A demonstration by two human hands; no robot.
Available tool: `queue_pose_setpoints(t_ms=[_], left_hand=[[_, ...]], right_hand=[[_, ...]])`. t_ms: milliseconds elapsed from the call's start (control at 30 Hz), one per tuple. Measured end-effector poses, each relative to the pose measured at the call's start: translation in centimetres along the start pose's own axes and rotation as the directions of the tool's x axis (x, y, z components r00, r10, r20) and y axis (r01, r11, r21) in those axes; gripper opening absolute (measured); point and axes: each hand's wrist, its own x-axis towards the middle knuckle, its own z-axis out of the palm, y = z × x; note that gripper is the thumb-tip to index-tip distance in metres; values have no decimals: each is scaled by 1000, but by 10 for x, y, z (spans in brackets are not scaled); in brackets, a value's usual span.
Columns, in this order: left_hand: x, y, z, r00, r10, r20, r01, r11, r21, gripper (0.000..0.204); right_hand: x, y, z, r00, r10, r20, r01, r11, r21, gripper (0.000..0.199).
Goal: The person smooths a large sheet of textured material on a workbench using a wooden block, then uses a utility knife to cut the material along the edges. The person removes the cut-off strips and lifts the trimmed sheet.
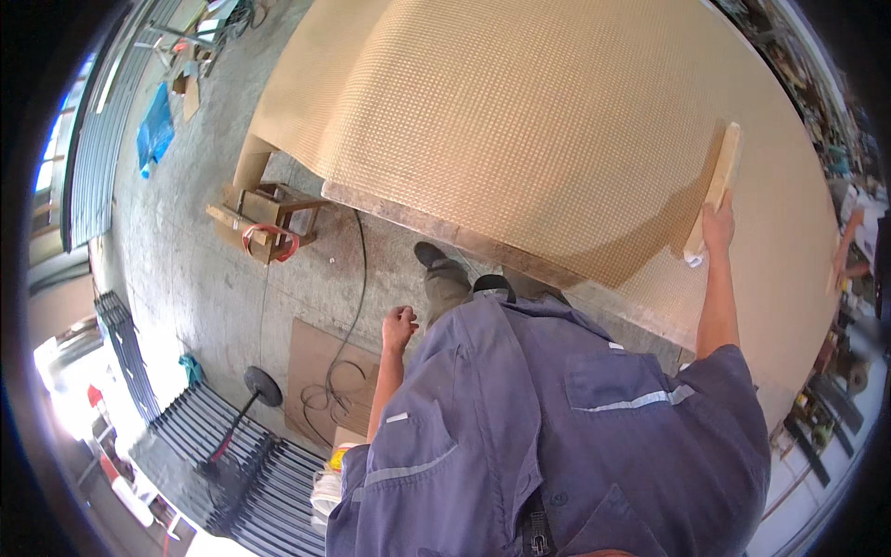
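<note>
Right hand [717, 226] is pinching a wooden block [715, 186] flat against the big tan panel [520, 121] at three o'clock, likely mid-rubbing, while left hand [400, 327], loosely curled and empty, is hanging at nine; next stroke probably needs steady pressure.

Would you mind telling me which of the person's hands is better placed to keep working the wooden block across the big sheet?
Probably the right. The right hand already holds the wooden block on the tan sheet, while the left hand hangs loosely closed beside the body, off the sheet.
</note>
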Motion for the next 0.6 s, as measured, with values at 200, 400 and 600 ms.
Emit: queue_pose_setpoints(t_ms=[200,400,600], left_hand=[[39,13,-58,995,51,83,-59,993,105,35],[89,32,-105,987,136,81,-147,977,153,36],[104,66,-135,947,285,147,-310,932,188,35]], right_hand=[[-113,-136,45,992,-118,-41,117,993,-35,72],[-225,-361,63,885,-450,119,422,884,201,57],[-281,-456,79,715,-686,133,593,696,405,57]])
